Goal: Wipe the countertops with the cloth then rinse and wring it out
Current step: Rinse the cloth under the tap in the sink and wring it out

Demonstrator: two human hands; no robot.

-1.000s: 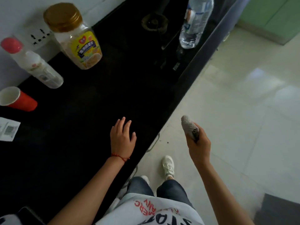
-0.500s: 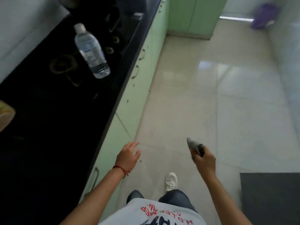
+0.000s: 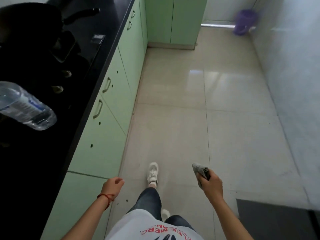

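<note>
The right hand is closed on the grey cloth, well away from the black countertop. The nearer left hand is loosely curled, holding nothing.

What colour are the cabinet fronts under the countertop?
Pale green cabinet fronts, clearest in the head view.

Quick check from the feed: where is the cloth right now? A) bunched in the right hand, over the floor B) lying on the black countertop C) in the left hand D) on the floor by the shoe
A: the cloth is gripped in the right hand above the floor tiles, away from the countertop; the left hand holds nothing.
</note>
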